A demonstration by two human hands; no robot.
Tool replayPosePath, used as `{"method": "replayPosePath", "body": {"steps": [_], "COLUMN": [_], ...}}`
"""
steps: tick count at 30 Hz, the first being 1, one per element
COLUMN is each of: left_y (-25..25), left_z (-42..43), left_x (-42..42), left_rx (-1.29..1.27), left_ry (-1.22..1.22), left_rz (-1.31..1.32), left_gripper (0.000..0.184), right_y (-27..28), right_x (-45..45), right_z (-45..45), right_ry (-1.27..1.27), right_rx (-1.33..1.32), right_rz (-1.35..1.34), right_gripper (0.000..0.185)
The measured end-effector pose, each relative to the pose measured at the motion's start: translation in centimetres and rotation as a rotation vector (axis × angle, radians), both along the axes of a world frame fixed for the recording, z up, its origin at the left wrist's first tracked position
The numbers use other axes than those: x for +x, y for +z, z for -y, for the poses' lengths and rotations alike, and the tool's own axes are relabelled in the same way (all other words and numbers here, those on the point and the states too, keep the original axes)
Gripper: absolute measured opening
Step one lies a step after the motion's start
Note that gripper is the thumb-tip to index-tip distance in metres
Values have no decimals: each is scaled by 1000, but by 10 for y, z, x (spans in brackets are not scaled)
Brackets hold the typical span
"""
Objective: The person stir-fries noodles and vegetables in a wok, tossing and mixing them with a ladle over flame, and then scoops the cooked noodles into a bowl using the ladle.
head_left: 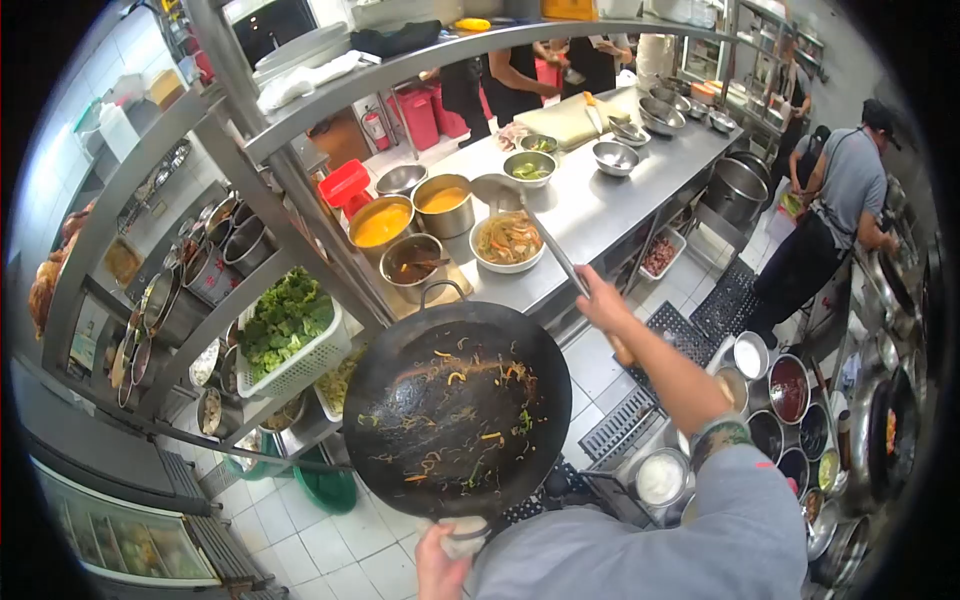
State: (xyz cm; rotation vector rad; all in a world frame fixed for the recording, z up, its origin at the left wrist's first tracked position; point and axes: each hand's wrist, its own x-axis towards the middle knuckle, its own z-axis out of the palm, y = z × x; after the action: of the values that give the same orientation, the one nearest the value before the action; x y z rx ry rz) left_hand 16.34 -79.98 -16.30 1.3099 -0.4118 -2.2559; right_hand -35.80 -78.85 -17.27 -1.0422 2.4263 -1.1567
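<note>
My left hand (440, 565) is closed on the near handle of a large black wok (400, 455), with a folded pale cloth (466, 538) between. Scraps of noodles and vegetables cling to the inside of the wok. My right hand (602, 300) grips the long handle of a ladle (497, 190). The ladle's metal head is at the far rim of a white bowl (508, 267); whether they touch I cannot tell. Stir-fried noodles with vegetable strips (508, 238) fill that bowl on the steel counter (590, 225).
Left of the bowl stand pots of orange liquid (381, 225) and a pot of dark sauce (413, 262). A basket of leafy greens (290, 350) sits on the left shelf. Sauce containers (789, 390) are at right. A co-worker (835, 190) stands at far right.
</note>
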Motion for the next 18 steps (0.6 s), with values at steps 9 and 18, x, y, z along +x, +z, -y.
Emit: {"method": "replayPosePath", "body": {"steps": [9, 18], "left_y": [-14, 53], "left_z": [63, 73], "left_x": [60, 65], "left_rx": [-63, -194], "left_ry": [-239, -601], "left_rz": [-94, -103], "left_gripper": [29, 36], "right_y": [13, 63], "right_x": [81, 222], "right_z": [12, -136], "right_ry": [-175, 273], "right_rx": [-325, -1227], "right_rz": [534, 1399], "right_gripper": [47, 11]}}
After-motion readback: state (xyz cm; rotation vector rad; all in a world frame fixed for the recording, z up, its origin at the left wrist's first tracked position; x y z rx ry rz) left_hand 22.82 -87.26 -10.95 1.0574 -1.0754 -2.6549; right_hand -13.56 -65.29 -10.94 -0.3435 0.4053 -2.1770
